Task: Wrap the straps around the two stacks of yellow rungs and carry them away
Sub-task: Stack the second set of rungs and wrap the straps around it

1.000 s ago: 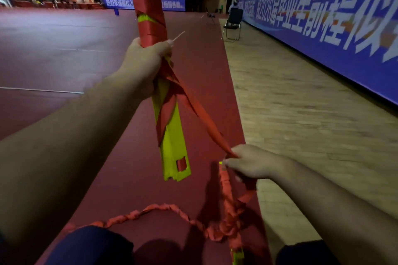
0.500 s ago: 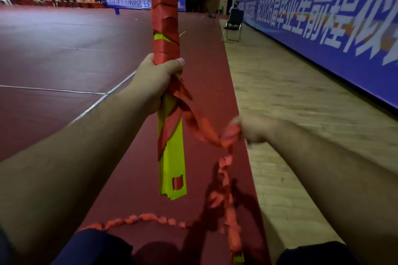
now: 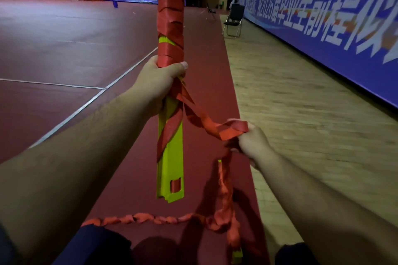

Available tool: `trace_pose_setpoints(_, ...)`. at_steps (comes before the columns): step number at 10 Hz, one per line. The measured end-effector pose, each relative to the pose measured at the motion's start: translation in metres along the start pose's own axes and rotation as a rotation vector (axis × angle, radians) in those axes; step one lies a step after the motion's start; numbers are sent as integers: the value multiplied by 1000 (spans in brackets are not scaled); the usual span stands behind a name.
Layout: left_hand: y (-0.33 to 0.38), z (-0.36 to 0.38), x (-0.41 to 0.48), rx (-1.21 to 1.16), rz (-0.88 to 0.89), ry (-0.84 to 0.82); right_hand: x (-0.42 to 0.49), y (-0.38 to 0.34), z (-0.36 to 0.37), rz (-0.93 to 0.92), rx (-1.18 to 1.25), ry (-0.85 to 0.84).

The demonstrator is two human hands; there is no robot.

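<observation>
While our left hand (image 3: 160, 79) holds the stack of yellow rungs (image 3: 171, 170) upright in front of us, its fingers are curled tight round the stack, with the thumb across the front. The orange strap (image 3: 170, 13) covers the stack above our grip in overlapping turns, and one small patch of yellow shows between them. Below the grip a single turn crosses slantwise. The lower end of the rungs is bare, has a rectangular slot near the tip, and is held off the red mat (image 3: 64, 103).

From just under the left hand the strap runs down and rightward to our right hand (image 3: 252, 142), whose fingers are closed round a folded loop of it. Below that hand the strap drops, twisted, to the mat and trails left toward our knee (image 3: 94, 243). At the bottom edge another yellow rung end (image 3: 237, 256) lies on the mat under the strap; we cannot tell how much of it is wrapped. A wooden floor (image 3: 301, 103) lies beside the mat, a blue banner (image 3: 323, 17) runs along it, and a folding chair (image 3: 233, 18) stands far off.
</observation>
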State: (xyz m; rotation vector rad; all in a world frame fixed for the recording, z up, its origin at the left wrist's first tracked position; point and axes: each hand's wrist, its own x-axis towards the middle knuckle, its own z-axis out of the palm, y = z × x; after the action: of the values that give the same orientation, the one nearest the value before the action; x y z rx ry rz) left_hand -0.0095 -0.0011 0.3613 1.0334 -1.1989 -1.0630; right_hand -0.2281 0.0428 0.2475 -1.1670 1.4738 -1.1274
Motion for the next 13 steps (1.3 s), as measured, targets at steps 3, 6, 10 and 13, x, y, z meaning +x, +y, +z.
trace_pose_setpoints(3, -8, -9, 0, 65, 11, 0, 38, -2, -38, 34, -1119, -35)
trace_pose_setpoints(6, -18, -10, 8, 1, -30, -16, 20, -4, -15, 468, -904, -604)
trace_pose_setpoints(10, -54, -6, 9, 8, -108, -37, 30, 26, -24, -7, -1235, -348)
trace_pose_setpoints(13, -96, -7, 2, -110, -225, -55, 22, 70, -24, -55, -1049, -511)
